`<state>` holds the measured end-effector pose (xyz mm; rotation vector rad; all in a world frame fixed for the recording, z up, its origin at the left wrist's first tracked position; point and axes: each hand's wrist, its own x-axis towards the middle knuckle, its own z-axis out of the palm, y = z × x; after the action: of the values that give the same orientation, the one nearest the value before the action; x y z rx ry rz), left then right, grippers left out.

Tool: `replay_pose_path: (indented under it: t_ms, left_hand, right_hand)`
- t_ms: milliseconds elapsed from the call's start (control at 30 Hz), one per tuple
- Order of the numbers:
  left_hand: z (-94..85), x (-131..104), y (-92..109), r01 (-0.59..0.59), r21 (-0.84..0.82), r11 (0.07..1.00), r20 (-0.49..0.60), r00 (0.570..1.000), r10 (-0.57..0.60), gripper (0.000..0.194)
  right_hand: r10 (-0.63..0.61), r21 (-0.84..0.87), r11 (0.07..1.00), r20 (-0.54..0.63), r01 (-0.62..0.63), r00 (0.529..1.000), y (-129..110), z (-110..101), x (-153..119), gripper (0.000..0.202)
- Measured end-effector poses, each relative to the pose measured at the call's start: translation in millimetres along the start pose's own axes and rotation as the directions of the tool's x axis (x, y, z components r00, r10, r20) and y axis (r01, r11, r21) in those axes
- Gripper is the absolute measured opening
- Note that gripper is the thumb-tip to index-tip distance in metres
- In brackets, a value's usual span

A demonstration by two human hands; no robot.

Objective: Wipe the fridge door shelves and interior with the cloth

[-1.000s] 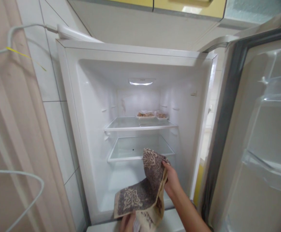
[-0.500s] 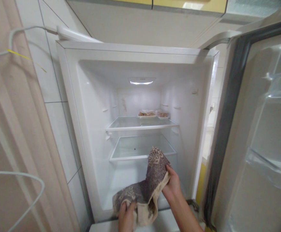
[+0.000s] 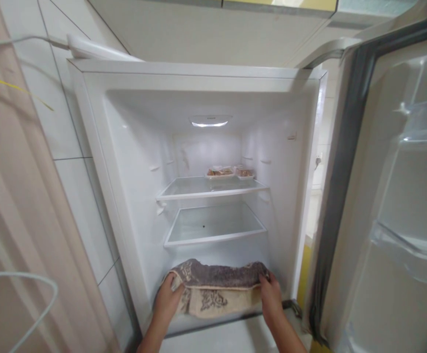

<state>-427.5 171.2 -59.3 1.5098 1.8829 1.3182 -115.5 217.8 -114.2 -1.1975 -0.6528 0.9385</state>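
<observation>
A brown and beige patterned towel [image 3: 220, 277] is stretched sideways between my hands at the front of the open fridge's lower part. My left hand [image 3: 169, 294] grips its left end, fingers closed on the cloth. At the right end my right hand [image 3: 270, 294] pinches the cloth near the corner. Dark brown fabric folds over the top, and a beige side with a brown motif hangs below. The fridge floor behind the towel is mostly hidden by it.
Two glass shelves are above the towel; the upper shelf [image 3: 184, 186] bears wrapped food trays [image 3: 220, 171] at the back. The lower shelf [image 3: 213, 220] has a small dark speck. The fridge door [image 3: 400, 196] stands open at right. A curtain [image 3: 25, 196] and a white cable [image 3: 47, 294] are at left.
The towel went from bunched and raised on the right to spread level between both hands. My right hand moved lower, and my left hand moved left. The view shifted slightly.
</observation>
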Motion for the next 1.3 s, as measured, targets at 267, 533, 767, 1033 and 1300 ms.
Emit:
replay_pose_path:
  t_ms: [267,533,767,1033,1300]
  left_hand:
    - [-16.1,-38.9,-6.7,-0.005,0.660,0.752,0.116,0.989,-0.095,0.061]
    - [-2.3,-35.1,28.3,-0.349,0.830,0.435,0.283,0.936,0.211,0.064]
    - [-4.7,-9.0,33.4,-0.413,0.783,0.465,0.325,0.909,0.259,0.047]
    - [12.1,-60.1,-35.9,-0.605,0.765,0.219,0.253,0.596,0.762,0.047]
    - [11.6,-73.3,-80.5,-0.545,0.654,0.525,0.185,0.788,0.587,0.043]
  right_hand:
    - [-0.314,-0.693,0.663,0.084,0.282,0.946,-4.6,-25.9,-10.3,0.055]
    - [-0.158,-0.764,0.594,0.196,0.252,0.968,-9.1,-41.1,-25.8,0.052]
    - [-0.073,-0.782,0.575,0.243,0.239,0.967,-13.7,-33.4,-18.5,0.051]
    - [-0.126,-0.787,0.573,0.190,0.228,0.974,-23.1,-30.5,-5.0,0.045]
    - [0.024,-0.813,0.548,0.249,0.196,0.968,-34.0,-8.1,21.4,0.035]
